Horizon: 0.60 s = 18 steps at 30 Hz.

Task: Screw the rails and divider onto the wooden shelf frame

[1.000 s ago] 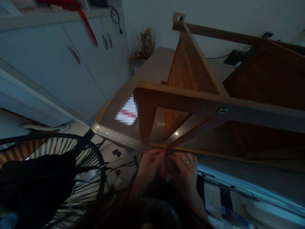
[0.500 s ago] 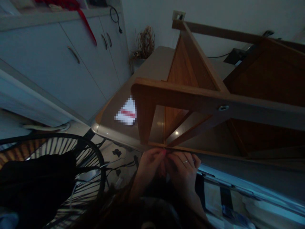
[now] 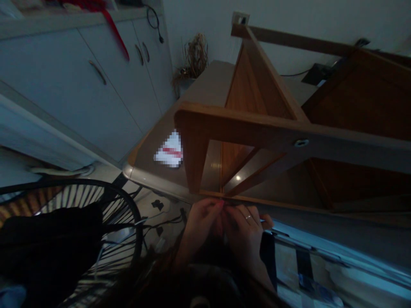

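Both hands pinch together at the wooden frame [image 3: 257,128]'s 6 o'clock edge: left hand [image 3: 201,222], right hand [image 3: 245,226], fingers curled; contents unclear. Best steady the frame, working slowly.

Your hands work at a warm orange-brown wooden frame [image 3: 257,128] lying on the glossy grey-brown bench [image 3: 208,85]. At far left, pale grey-white cabinets [image 3: 80,85] carry a red ribbon [image 3: 112,25]. Near left, a black wire fan guard [image 3: 96,201] shows orange stripes behind it.
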Each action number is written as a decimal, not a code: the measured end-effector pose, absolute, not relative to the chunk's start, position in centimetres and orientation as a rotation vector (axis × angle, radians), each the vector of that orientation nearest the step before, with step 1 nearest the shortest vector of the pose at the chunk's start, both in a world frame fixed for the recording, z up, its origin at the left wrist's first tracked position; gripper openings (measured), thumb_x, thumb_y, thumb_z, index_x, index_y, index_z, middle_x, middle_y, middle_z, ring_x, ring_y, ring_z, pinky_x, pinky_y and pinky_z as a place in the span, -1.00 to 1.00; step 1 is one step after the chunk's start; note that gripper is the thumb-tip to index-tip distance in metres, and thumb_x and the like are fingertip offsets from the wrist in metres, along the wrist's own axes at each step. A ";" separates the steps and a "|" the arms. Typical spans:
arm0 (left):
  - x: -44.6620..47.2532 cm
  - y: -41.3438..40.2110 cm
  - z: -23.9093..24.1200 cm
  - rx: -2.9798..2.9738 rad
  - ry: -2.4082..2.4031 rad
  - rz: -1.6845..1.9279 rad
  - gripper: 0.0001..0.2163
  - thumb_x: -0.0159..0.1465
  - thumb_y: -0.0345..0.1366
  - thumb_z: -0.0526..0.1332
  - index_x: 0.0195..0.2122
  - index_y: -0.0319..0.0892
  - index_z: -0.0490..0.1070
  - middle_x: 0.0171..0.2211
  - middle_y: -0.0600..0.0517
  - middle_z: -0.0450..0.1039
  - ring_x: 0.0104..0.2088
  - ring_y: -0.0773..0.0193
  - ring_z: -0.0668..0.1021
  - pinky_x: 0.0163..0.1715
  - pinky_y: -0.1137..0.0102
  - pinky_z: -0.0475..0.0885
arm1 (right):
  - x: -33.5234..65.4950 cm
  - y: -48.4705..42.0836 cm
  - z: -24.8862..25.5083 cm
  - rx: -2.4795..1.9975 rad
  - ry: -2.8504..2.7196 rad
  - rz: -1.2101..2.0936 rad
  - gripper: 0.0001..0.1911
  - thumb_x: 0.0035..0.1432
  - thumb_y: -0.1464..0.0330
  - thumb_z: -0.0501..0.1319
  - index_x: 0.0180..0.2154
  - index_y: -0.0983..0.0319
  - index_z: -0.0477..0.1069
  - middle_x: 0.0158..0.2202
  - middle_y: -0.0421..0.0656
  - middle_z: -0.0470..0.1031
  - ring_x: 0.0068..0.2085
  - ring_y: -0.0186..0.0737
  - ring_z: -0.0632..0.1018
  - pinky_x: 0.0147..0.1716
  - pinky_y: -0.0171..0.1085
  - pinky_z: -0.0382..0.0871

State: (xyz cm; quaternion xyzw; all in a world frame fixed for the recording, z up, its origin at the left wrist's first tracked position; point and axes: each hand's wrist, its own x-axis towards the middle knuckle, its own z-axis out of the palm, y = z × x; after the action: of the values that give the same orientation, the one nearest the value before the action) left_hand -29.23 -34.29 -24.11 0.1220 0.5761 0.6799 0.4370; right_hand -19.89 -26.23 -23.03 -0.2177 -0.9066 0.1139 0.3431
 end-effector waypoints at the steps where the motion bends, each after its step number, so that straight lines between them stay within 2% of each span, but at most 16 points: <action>1: -29.2 -34.3 -24.1 0.304 1.434 1.696 -0.49 0.12 0.12 0.26 -0.26 -0.33 0.49 -0.79 0.17 0.29 -0.79 0.45 0.32 -0.80 0.58 0.24 | -19.9 -26.3 -23.0 -0.563 -2.356 0.303 -0.69 0.38 0.24 0.05 -0.37 0.17 0.43 -0.49 -0.27 0.46 -0.36 -0.22 0.36 -0.29 -0.15 -0.02; 11: -29.2 -34.3 -24.2 0.281 1.405 1.720 -0.53 0.11 0.08 0.29 -0.28 -0.32 0.50 -0.78 0.17 0.29 -0.79 0.46 0.32 -0.78 0.59 0.24 | -19.9 -26.7 -23.5 -0.590 -2.356 0.312 -0.76 0.36 0.26 0.10 -0.35 0.14 0.44 -0.48 -0.30 0.47 -0.37 -0.22 0.37 -0.26 -0.14 -0.03; 18: -29.5 -34.5 -23.8 0.305 1.433 1.688 -0.57 0.12 0.07 0.28 -0.44 -0.31 0.51 -0.77 0.13 0.30 -0.77 0.48 0.31 -0.76 0.59 0.20 | -20.0 -27.3 -24.3 -0.652 -2.309 0.377 -0.80 0.32 0.29 0.15 -0.37 0.16 0.44 -0.51 -0.25 0.43 -0.37 -0.19 0.34 -0.31 -0.18 0.03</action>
State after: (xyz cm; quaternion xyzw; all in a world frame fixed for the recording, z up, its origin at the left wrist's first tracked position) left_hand -29.50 -34.52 -23.77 0.1228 0.5763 0.6791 0.4377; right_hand -19.95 -27.28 -24.26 -0.2516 -0.8909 0.1453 0.3491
